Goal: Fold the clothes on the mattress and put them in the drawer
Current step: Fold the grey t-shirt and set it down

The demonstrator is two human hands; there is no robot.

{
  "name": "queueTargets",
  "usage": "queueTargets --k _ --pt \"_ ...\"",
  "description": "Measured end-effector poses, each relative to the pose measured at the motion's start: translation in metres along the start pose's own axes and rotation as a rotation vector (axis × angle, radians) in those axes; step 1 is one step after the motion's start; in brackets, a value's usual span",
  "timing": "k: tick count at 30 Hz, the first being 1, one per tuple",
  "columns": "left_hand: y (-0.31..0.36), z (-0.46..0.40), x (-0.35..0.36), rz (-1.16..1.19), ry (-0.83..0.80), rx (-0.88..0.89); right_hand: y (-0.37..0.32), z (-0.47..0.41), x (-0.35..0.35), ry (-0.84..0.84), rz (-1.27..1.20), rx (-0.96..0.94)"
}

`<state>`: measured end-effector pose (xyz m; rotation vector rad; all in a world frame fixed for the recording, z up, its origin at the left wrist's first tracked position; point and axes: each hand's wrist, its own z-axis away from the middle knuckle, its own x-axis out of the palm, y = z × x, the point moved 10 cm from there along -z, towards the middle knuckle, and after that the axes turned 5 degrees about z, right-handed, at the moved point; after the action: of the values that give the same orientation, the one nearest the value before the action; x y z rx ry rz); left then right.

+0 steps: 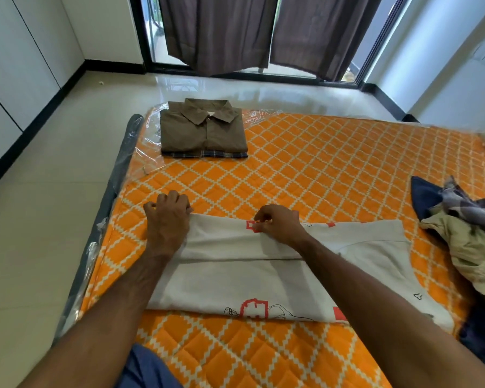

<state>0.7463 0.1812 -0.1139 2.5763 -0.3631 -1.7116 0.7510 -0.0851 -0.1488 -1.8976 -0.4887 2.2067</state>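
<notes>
At the far left stand white cabinet doors [17, 65] above a glossy cream tiled floor [39, 219], edged by a black skirting line. The orange quilted mattress with a cream diamond pattern [333, 169] lies on that floor, its left edge wrapped in clear plastic film [118, 163]. Near the mattress's far left corner sits a folded olive-brown collared shirt [203, 130], collar up, stacked on a folded dark plaid garment [207, 154] whose hem peeps out along the near edge.

Closer in, the left hand [167, 219] has its fingers curled over the far left corner of a pale grey T-shirt with red and black line print [235, 281] — gripping the fabric edge. The T-shirt lies flat across the near part of the mattress, its far side folded over toward the middle so a long fold seam runs left to right. The right hand [277, 224] pinches the same far edge further right, beside a red printed square, fingertips bent onto the cloth. Both bare forearms reach in from the bottom, with a bit of blue clothing [149, 368] between them.

To the right lies a rumpled heap of unfolded clothes — navy, grey plaid and pale yellow pieces [465, 228] — at the mattress's right side. Behind, dark brown curtains [263, 32] hang before a black-framed glass door.
</notes>
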Motion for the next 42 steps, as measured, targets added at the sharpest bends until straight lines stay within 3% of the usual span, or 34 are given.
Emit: queueTargets --k 3,5,7,12,14,16,19,26,30,34,38,42 --pt "0.041 0.013 0.001 0.126 0.046 0.282 -0.004 -0.012 0.008 -0.076 0.022 -0.067" --pt "0.083 0.036 0.019 0.129 -0.094 0.553 -0.003 -0.017 0.01 -0.098 -0.016 -0.097" --pt "0.109 0.062 0.043 0.046 -0.261 0.712 0.002 -0.022 0.004 -0.046 -0.04 -0.082" --pt "0.125 0.074 0.054 -0.015 -0.35 0.847 0.0 0.0 -0.023 0.401 -0.021 -0.114" --pt "0.132 0.076 0.052 -0.025 -0.342 0.918 -0.004 0.022 -0.014 0.409 -0.012 -0.194" --pt "0.138 0.078 0.056 -0.011 -0.363 0.953 -0.007 0.045 0.01 0.292 0.093 -0.301" --pt "0.121 0.071 0.064 0.136 -0.479 0.79 0.012 0.072 0.038 0.133 0.234 -0.297" --pt "0.053 0.062 0.064 0.092 -0.584 0.425 0.102 0.083 0.029 -0.009 0.338 0.14" --pt "0.013 0.059 0.063 0.112 -0.593 0.159 0.108 0.089 0.028 -0.024 0.256 0.299" --pt "-0.012 0.056 0.052 0.065 -0.621 -0.037 0.056 0.088 0.045 -0.061 0.239 0.15" --pt "-0.054 0.054 0.024 0.149 -0.528 -0.454 -0.008 0.081 0.067 -0.093 0.181 0.013" --pt "-0.09 0.068 0.021 0.303 -0.512 -0.651 -0.066 0.068 0.083 -0.104 0.136 -0.046"
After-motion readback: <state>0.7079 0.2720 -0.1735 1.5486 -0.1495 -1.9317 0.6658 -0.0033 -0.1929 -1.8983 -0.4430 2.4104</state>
